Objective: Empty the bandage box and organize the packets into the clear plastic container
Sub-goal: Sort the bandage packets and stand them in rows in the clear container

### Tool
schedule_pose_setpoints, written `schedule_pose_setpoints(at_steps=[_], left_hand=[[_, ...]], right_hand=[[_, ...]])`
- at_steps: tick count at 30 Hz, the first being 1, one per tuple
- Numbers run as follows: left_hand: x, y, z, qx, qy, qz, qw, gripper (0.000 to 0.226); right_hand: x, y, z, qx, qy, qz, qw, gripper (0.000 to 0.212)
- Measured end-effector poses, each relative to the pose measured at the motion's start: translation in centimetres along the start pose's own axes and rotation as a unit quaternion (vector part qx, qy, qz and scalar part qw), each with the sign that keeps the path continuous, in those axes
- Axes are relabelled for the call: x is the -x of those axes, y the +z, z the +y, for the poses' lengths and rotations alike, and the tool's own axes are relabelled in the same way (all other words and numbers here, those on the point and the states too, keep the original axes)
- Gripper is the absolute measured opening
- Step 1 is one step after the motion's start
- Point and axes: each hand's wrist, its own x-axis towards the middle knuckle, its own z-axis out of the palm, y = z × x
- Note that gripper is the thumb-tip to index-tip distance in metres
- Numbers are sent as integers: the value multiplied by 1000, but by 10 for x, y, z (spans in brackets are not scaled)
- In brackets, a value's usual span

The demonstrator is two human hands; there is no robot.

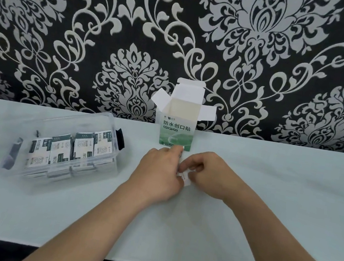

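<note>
- The white-and-green cardboard bandage box (176, 131) is being seen upright just beyond the fingertips of both hands, with its top flaps standing open. The upper part of its inside is showing no packets, but the bottom is hidden.
- A small white paper packet (183, 176) is being pinched between the left hand (159, 171) and the right hand (207, 173). The fingers of both are curled in on it, low over the pale table top (266, 216). Whether it is one packet or a thin stack cannot be told.
- The clear rectangular plastic container (71, 119) is resting well out to the outer side of the left hand. Green-and-white printed packets (70, 151) are being kept on edge inside it.
- The task is being judged as nearly finished: most packets are stowed, and only those in the hands are waiting to be carried across to the container.
- The following are being counted:
  - one box
  - one container
  - four side-by-side groups of packets inside it
  - two black latches (119, 143), one at each end of the container
  - one item between the hands
</note>
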Motion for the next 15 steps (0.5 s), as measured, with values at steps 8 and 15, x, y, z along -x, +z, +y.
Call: schedule_pose_setpoints(at_steps=[8,15], left_hand=[[2,-18,-4,198,-83,87,973,36],[8,-14,2,319,-83,12,944,39]], right_hand=[[-3,-1,-4,-265,29,0,964,29],[-6,2,-1,-411,52,32,910,39]])
